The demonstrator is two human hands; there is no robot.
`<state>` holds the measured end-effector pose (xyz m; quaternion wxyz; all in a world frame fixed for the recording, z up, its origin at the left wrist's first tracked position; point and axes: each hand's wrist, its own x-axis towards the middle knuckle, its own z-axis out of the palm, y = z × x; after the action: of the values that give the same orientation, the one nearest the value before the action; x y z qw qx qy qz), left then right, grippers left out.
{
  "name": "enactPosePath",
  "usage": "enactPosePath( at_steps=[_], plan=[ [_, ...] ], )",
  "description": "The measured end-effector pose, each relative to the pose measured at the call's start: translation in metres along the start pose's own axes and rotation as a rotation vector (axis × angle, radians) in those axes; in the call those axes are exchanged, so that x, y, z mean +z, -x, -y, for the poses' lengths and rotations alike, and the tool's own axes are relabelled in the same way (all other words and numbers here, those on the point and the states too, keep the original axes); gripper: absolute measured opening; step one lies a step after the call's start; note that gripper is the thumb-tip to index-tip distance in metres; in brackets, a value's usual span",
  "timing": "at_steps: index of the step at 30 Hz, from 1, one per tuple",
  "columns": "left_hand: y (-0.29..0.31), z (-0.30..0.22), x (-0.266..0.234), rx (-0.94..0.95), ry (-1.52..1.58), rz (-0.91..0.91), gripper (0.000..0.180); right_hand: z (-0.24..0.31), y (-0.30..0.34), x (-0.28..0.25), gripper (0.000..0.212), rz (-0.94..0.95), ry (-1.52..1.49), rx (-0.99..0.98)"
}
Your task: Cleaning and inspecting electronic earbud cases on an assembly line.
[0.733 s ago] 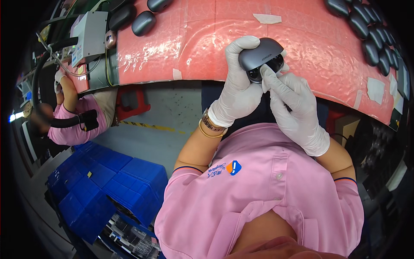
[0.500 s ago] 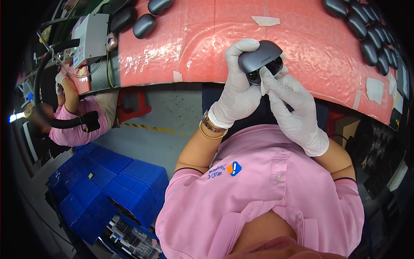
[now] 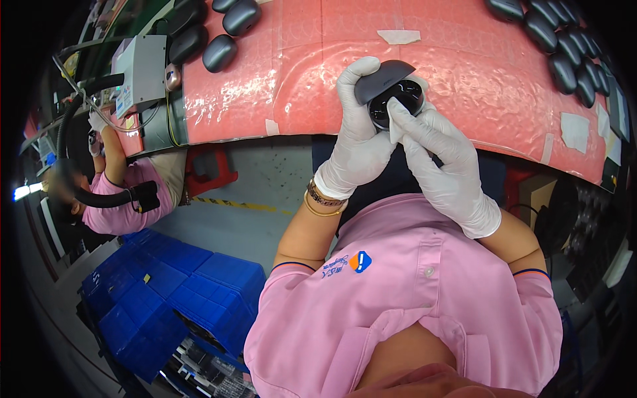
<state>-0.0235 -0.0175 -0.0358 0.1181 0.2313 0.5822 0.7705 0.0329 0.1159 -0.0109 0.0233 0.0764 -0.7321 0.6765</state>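
Note:
Above the near edge of the table, my gloved left hand (image 3: pixel 361 136) is wrapped round a dark grey earbud charging case (image 3: pixel 383 78). Its lid is raised, and the glossy black inside faces me. My gloved right hand (image 3: pixel 441 149) has its index fingertip against that black interior, with the other fingers curled. A small white bit pokes out below the right fingertips; whether it is a cloth or loose glove material cannot be made out. Some of the case is hidden behind my fingers.
Pink padded sheeting covers the table (image 3: pixel 305 73). Several grey cases (image 3: pixel 564 73) lie at the far right, others (image 3: pixel 219 53) at the far left beside a grey box-shaped device (image 3: pixel 142 69). Blue bins (image 3: pixel 219 282) stand lower left. Another person (image 3: pixel 129 199) works at the left.
The case has tipped so more of its black inside shows, and both hands have shifted slightly left. My right fingertip has moved up over the interior.

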Motion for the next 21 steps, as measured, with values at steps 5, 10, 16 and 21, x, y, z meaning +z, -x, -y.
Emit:
enactPosePath(
  at_steps=[5,10,16,21],
  plan=[
    [-0.001,0.0,0.0,-0.029,-0.029,0.026,0.071,0.004,-0.005,0.001,0.04,-0.05,-0.017,-0.066],
    [0.005,0.005,0.004,-0.017,-0.029,0.023,0.074,0.012,-0.009,-0.007,0.044,0.066,0.412,-0.131],
    [0.002,-0.006,0.005,-0.15,0.302,-0.057,0.08,0.019,-0.01,-0.02,0.046,0.137,0.428,-0.273],
    [-0.006,-0.022,-0.001,-0.319,0.303,-0.082,0.081,0.011,-0.019,-0.041,0.042,-0.127,0.361,-0.19]
  ],
)
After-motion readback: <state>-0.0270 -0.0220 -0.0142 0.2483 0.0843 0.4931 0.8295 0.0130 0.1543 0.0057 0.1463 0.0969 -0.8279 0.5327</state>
